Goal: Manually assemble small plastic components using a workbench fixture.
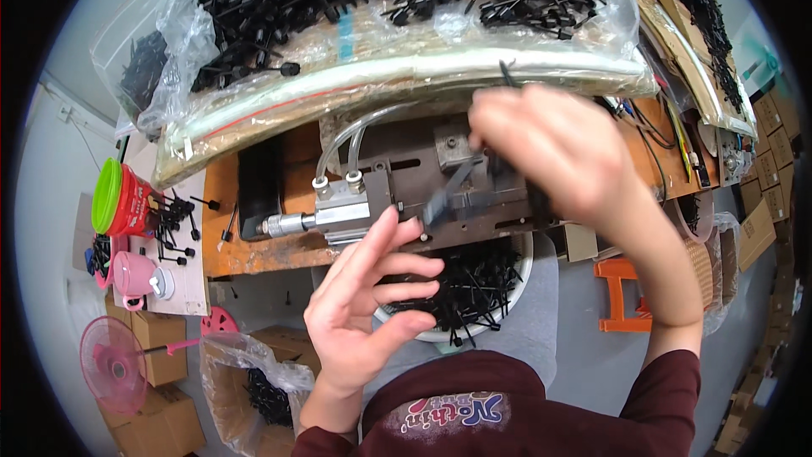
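Note:
My left hand [359, 300] is open, its fingers spread, just in front of a metal clamping fixture [423, 161] with a silver air cylinder [342, 216]. Near its fingertips is a motion-smeared black piece [448, 199]; I cannot tell whether the hand touches it. My right hand [558, 148], also blurred, is raised over the fixture's right part with fingers curled together. A thin black stemmed part [507, 74] pokes up past those fingers and appears held. Below the bench edge stands a white tub [526, 271] full of black stemmed parts [474, 288].
Behind the fixture, a plastic-lined carton [406, 68] holds a heap of the same parts. A red and green bucket [127, 199] and pink mug [135, 275] stand at the left. A pink fan [114, 364] is lower left; an orange stool [622, 296] is at the right.

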A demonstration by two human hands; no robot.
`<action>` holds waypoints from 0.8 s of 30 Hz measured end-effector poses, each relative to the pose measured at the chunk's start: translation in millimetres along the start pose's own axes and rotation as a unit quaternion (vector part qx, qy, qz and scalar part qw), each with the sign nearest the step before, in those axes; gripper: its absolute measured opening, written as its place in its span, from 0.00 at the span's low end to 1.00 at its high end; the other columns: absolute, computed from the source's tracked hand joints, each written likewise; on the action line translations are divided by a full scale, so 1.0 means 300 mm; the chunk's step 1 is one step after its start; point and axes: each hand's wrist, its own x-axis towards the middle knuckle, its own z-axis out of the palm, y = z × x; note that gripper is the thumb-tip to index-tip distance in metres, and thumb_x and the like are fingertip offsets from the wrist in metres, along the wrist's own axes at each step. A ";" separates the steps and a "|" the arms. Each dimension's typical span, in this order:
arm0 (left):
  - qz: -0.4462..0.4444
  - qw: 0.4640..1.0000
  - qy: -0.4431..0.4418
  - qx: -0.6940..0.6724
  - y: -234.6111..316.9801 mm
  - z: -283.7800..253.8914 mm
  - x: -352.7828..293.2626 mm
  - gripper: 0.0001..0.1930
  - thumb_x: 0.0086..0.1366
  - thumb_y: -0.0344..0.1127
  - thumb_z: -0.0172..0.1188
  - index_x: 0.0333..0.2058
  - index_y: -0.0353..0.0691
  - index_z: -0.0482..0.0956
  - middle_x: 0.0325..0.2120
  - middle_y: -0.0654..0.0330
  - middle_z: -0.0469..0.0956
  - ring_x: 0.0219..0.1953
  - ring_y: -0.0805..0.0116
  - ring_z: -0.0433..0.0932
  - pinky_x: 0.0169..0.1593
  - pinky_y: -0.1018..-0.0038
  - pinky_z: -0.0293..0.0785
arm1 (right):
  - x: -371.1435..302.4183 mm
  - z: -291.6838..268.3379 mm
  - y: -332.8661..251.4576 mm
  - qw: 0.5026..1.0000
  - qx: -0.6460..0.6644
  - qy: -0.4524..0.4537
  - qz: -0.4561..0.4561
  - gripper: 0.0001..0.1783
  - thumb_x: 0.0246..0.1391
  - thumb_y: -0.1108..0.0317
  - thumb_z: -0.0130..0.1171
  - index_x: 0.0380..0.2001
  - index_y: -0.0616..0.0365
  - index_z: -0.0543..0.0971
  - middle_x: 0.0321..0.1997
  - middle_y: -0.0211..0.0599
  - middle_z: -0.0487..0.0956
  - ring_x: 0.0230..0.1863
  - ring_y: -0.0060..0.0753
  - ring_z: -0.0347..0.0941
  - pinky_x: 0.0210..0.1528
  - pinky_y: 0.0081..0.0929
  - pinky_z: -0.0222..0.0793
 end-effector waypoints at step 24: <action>0.168 0.843 -0.086 0.504 -0.127 0.086 0.034 0.16 0.45 0.26 0.72 0.36 0.35 0.84 0.44 0.53 0.81 0.39 0.60 0.81 0.44 0.68 0.79 | -0.249 -0.022 -0.198 0.903 0.241 0.125 0.332 0.10 0.62 0.77 0.54 0.45 0.70 0.77 0.48 0.55 0.80 0.38 0.34 0.81 0.37 0.24 0.78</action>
